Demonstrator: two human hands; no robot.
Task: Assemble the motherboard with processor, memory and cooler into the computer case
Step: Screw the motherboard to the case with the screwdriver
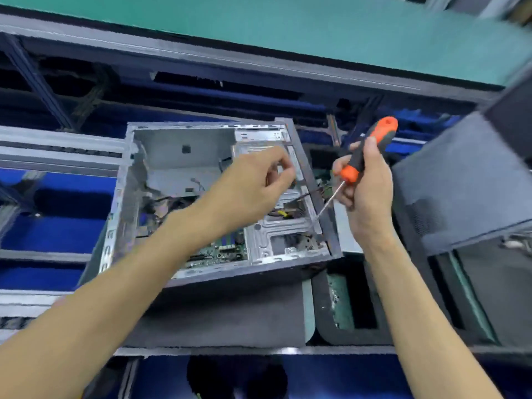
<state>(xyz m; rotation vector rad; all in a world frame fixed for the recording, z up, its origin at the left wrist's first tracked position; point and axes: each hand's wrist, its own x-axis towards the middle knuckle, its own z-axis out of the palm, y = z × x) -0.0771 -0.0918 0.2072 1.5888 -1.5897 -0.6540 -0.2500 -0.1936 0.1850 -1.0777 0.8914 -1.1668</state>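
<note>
Nearest to you, your two bare forearms reached up from the bottom corners toward the work. Under them lay a dark grey foam mat, and just to its right a black tray with a rounded rim that showed a strip of green inside. Your right hand gripped an orange and black screwdriver around its handle, butt end up, with the thin metal shaft slanting down and left so that its tip sat at the right edge of the open grey metal computer case. Your left hand hovered over the middle of that case with the fingers curled in and the thumb close to the fingertips; I could not tell whether it pinched anything. The case lay on its side on the foam mat, open face up, and the green motherboard lay inside it near the front wall, partly hidden by your left forearm, beside a silver metal drive bracket. Black cables ran across the case interior. Farther off stood grey metal rails over blue padding, and beyond them a teal surface.
</note>
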